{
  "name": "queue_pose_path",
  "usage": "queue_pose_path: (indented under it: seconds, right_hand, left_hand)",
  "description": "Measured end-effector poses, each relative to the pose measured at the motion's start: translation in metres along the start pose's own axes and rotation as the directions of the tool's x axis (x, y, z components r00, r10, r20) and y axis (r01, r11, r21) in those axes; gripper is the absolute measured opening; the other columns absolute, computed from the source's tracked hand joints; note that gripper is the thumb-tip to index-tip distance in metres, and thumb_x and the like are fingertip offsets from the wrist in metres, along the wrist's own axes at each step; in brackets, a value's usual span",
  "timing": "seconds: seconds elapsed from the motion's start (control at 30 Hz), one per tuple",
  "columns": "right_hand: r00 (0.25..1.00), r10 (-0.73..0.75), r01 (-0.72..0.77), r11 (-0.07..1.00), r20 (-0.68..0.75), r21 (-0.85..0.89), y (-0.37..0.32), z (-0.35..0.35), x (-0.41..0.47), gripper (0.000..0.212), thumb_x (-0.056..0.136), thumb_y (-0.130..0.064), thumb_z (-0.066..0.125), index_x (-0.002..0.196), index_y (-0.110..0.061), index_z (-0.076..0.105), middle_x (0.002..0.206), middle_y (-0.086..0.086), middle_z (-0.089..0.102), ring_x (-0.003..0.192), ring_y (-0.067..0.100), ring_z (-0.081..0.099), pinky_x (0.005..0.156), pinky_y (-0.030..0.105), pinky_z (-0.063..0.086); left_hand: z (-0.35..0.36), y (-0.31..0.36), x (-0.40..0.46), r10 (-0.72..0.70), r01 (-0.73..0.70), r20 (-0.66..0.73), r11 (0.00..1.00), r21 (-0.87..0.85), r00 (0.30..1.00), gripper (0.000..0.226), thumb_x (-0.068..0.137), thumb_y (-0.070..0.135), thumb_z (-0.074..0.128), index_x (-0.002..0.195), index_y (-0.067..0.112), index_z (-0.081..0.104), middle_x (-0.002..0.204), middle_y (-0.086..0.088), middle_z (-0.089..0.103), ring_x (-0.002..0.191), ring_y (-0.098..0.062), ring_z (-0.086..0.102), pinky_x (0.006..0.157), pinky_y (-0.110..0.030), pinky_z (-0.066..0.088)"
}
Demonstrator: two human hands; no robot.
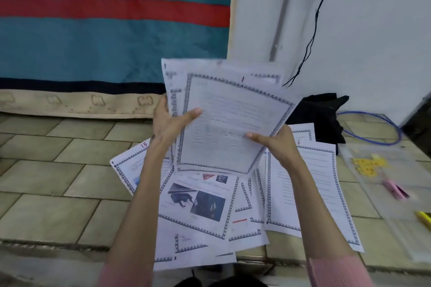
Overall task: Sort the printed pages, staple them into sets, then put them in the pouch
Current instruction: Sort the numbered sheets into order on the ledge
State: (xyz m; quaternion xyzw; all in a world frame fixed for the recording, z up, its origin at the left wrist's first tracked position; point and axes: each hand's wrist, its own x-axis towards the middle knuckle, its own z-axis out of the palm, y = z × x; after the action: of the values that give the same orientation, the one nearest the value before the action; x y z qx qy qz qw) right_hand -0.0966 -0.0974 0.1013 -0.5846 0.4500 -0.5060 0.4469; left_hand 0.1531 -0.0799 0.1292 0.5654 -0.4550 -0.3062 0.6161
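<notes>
Both hands, left hand [168, 121] and right hand [277, 141], grip a fanned sheaf of white bordered printed pages [233, 121] at frame centre, above loose pages [198, 205] on the tiled floor. Sorting seems underway; next, ordering by handwritten numbers. The clear plastic pouch [382, 170] lies right.

— What colours did we see on the pages [233, 121]?

— White sheets with a blue-grey patterned border; one page on the floor [198, 202] carried dark photographs and a red patch.

— And around them?

— We noted a teal blanket [105, 30] with a red stripe and a dark edge, olive-beige floor tiles [58, 170], a clear pouch [382, 177] showing yellow and pink bits, pink sleeves [338, 270], and a blue cable [373, 128].
</notes>
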Motion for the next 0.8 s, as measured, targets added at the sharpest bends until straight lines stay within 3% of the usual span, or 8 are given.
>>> queue_pose_path:
  seconds: [0.1, 0.2, 0.3, 0.4, 0.47, 0.6, 0.7, 0.8]
  right_hand:
    - [0.999, -0.029, 0.031, 0.999, 0.046, -0.038, 0.002, 0.003, -0.004, 0.041, 0.067, -0.006, 0.082, 0.103, -0.017, 0.065, 0.102, -0.005, 0.07, 0.092, 0.006, 0.068, 0.075, 0.019, 0.055]
    - [0.998, -0.023, 0.026, 0.999, 0.065, -0.045, 0.006, 0.01, -0.006, 0.033, 0.07, -0.006, 0.08, 0.092, -0.025, 0.065, 0.094, -0.013, 0.069, 0.083, -0.005, 0.068, 0.069, 0.011, 0.052]
    - [0.998, 0.004, 0.0, 0.999, 0.07, -0.053, 0.008, 0.019, -0.009, 0.029, 0.072, -0.009, 0.079, 0.085, -0.03, 0.063, 0.087, -0.016, 0.066, 0.073, -0.011, 0.065, 0.064, 0.007, 0.051]
    - [0.998, -0.025, 0.026, 1.0, 0.056, -0.016, 0.0, 0.023, -0.007, 0.026, 0.071, -0.01, 0.08, 0.09, -0.024, 0.067, 0.089, -0.014, 0.069, 0.079, -0.004, 0.068, 0.065, 0.011, 0.053]
    - [0.997, -0.062, 0.061, 0.998, 0.044, 0.016, -0.005, 0.023, -0.006, 0.03, 0.071, -0.009, 0.079, 0.097, -0.018, 0.067, 0.094, -0.011, 0.071, 0.086, 0.002, 0.069, 0.07, 0.014, 0.054]
    - [0.999, -0.025, 0.024, 0.999, 0.038, 0.041, 0.002, 0.017, -0.008, 0.027, 0.072, -0.011, 0.079, 0.097, -0.019, 0.07, 0.094, -0.01, 0.073, 0.088, 0.006, 0.07, 0.072, 0.018, 0.055]
    - [1.0, 0.01, -0.01, 0.999, 0.021, 0.04, 0.012, 0.018, -0.011, 0.027, 0.073, -0.015, 0.078, 0.099, -0.019, 0.07, 0.1, -0.005, 0.073, 0.091, 0.007, 0.07, 0.076, 0.02, 0.056]
    - [0.997, 0.068, -0.069, 0.996, 0.032, 0.048, 0.021, 0.021, -0.015, 0.027, 0.072, -0.016, 0.079, 0.095, -0.025, 0.068, 0.097, -0.01, 0.071, 0.087, 0.0, 0.069, 0.074, 0.016, 0.055]
  left_hand:
    - [-0.003, -0.01, -0.004, -0.037, 0.036, 0.019, 0.998, 0.042, 0.999, 0.05, 0.064, 0.018, 0.084, 0.107, 0.009, 0.061, 0.098, 0.005, 0.068, 0.091, -0.01, 0.066, 0.074, -0.021, 0.053]
    - [-0.005, -0.016, -0.006, -0.004, -0.001, 0.048, 0.994, 0.105, 0.999, 0.052, 0.065, 0.013, 0.084, 0.108, 0.013, 0.056, 0.095, 0.01, 0.065, 0.087, -0.001, 0.061, 0.069, -0.014, 0.05]
    - [-0.005, -0.022, -0.008, -0.007, -0.007, 0.102, 0.99, 0.141, 0.995, 0.046, 0.07, 0.013, 0.08, 0.11, 0.012, 0.058, 0.1, 0.005, 0.065, 0.093, -0.01, 0.062, 0.079, -0.024, 0.052]
    - [-0.002, -0.022, -0.012, -0.015, 0.007, 0.099, 0.996, 0.085, 0.995, 0.028, 0.074, 0.014, 0.078, 0.095, 0.022, 0.062, 0.086, 0.016, 0.063, 0.082, 0.0, 0.062, 0.07, -0.016, 0.053]
    - [-0.002, -0.017, -0.012, -0.002, -0.003, 0.085, 0.998, 0.055, 0.996, 0.031, 0.07, 0.015, 0.081, 0.091, 0.026, 0.061, 0.085, 0.018, 0.063, 0.079, 0.006, 0.06, 0.064, -0.011, 0.051]
    - [-0.004, -0.02, -0.011, -0.012, 0.011, 0.055, 1.0, 0.016, 0.998, 0.042, 0.067, 0.017, 0.083, 0.1, 0.022, 0.058, 0.093, 0.014, 0.065, 0.087, -0.002, 0.063, 0.07, -0.017, 0.052]
    - [-0.001, -0.026, -0.015, -0.056, 0.056, 0.082, 0.998, 0.006, 0.995, 0.028, 0.07, 0.02, 0.081, 0.092, 0.024, 0.064, 0.089, 0.013, 0.067, 0.085, -0.003, 0.065, 0.074, -0.022, 0.056]
    - [0.003, -0.032, -0.021, -0.115, 0.118, 0.105, 0.993, -0.017, 0.988, 0.024, 0.073, 0.023, 0.078, 0.094, 0.02, 0.067, 0.086, 0.01, 0.067, 0.082, -0.002, 0.064, 0.068, -0.015, 0.055]
